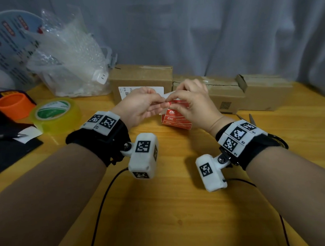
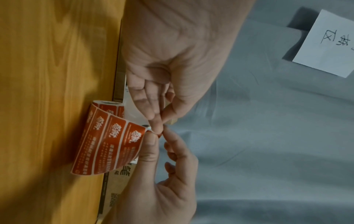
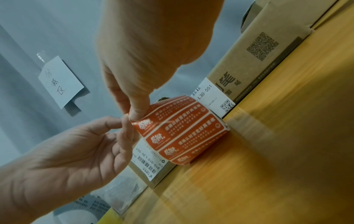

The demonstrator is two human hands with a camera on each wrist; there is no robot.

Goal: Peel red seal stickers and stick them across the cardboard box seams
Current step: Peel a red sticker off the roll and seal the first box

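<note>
A roll of red seal stickers (image 1: 176, 120) stands on the wooden table (image 1: 171, 207) in front of three cardboard boxes (image 1: 140, 77) (image 1: 213, 95) (image 1: 267, 94). Its loose strip (image 2: 107, 141) (image 3: 182, 131) curves up to my hands. My left hand (image 1: 161, 102) (image 2: 161, 125) (image 3: 122, 122) and right hand (image 1: 171, 101) (image 2: 159, 137) (image 3: 132, 115) meet fingertip to fingertip at the strip's top corner. Both pinch it there, and a red sticker corner curls up between them. The left box carries a white barcode label (image 3: 151, 165).
Left of my hands lie a clear tape roll (image 1: 55, 113), an orange ring (image 1: 14, 106), a black mat with a pen (image 1: 8, 144) and a bag of bubble wrap (image 1: 66, 62). Scissors (image 1: 249, 118) lie right of my right wrist. Cables (image 1: 103, 201) trail over the near table. A grey curtain hangs behind.
</note>
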